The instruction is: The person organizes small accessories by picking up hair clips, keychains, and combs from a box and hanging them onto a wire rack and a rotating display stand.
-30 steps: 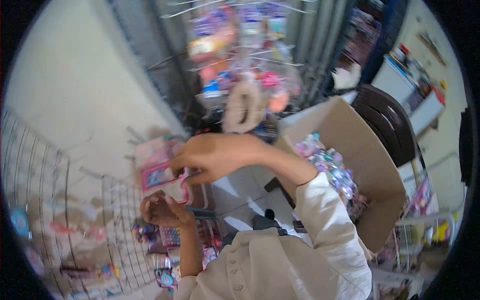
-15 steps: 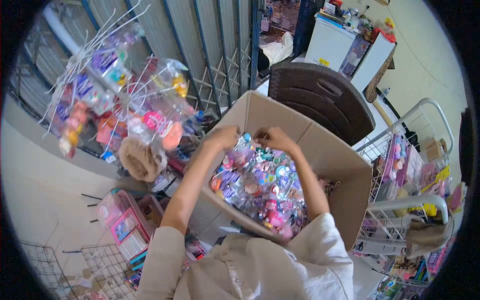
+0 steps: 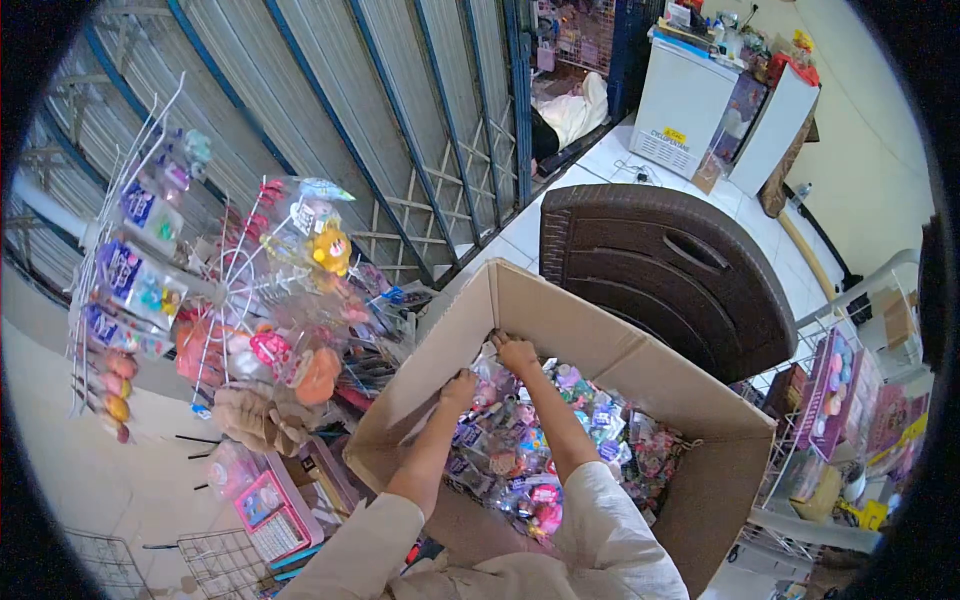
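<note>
A large open cardboard box [image 3: 610, 330] stands before me, filled with small colourful trinkets in clear plastic packets [image 3: 505, 465]. Both my hands reach inside, toward its far left corner. My left hand [image 3: 460, 388] is closed beside the left wall, at the edge of the pile. Just beyond it, my right hand [image 3: 515, 353] has its fingers bent down by the corner. Pale, clear plastic shows between the two hands. What the fingers of either hand grip is too small to make out.
At left, a wire rack [image 3: 225, 290] carries hanging packets near the folding metal gate [image 3: 330, 110]. A brown plastic chair [image 3: 660, 270] stands behind the box. Wire shelving [image 3: 810, 380] with goods is at right; a pink toy set [image 3: 270, 515] lies lower left.
My hands have come closer together and sit at the box's far left corner. The view has shifted, so the box and chair appear lower in it.
</note>
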`<action>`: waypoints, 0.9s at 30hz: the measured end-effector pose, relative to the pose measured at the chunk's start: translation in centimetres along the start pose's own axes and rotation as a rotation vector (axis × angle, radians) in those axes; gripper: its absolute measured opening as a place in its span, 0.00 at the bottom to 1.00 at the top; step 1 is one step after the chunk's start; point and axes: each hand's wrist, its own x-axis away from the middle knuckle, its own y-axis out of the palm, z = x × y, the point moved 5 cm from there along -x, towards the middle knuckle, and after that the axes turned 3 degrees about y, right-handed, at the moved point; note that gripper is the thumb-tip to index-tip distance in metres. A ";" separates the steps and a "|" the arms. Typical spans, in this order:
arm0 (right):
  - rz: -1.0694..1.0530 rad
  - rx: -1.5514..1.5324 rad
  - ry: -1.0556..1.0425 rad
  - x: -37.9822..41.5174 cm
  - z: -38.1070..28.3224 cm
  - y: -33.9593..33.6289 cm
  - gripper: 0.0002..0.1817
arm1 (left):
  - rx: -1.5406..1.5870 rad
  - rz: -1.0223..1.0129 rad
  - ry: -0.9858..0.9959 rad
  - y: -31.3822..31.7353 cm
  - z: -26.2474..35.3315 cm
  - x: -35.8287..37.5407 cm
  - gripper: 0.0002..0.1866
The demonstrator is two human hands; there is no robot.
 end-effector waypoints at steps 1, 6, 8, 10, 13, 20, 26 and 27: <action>-0.031 0.057 -0.026 -0.2 -0.2 0.0 0.19 | -0.013 -0.044 -0.043 -0.4 0.2 0.2 0.21; 0.036 0.218 -0.052 -1.7 -0.2 2.4 0.13 | -0.025 -0.232 -0.044 -1.4 1.1 0.9 0.24; 0.089 0.266 -0.094 -1.8 -0.2 2.9 0.10 | -0.044 -0.246 -0.057 -0.8 0.7 0.9 0.18; 0.070 0.329 -0.077 -1.5 -0.1 2.0 0.10 | -0.056 -0.289 -0.078 -0.7 0.4 1.1 0.15; 0.103 0.198 -0.002 1.2 -0.1 -2.5 0.10 | 0.124 -0.176 -0.118 -2.2 0.1 1.7 0.13; 0.236 -0.872 0.273 9.9 1.4 -10.6 0.14 | 0.157 -0.499 0.040 -9.9 1.6 4.4 0.18; 0.156 -1.978 0.224 15.2 -6.7 -19.4 0.10 | 0.476 -0.057 0.122 -20.8 1.2 17.3 0.20; 0.130 -1.957 0.130 15.8 -8.8 -21.4 0.11 | 0.774 0.059 0.268 -21.2 0.8 19.5 0.17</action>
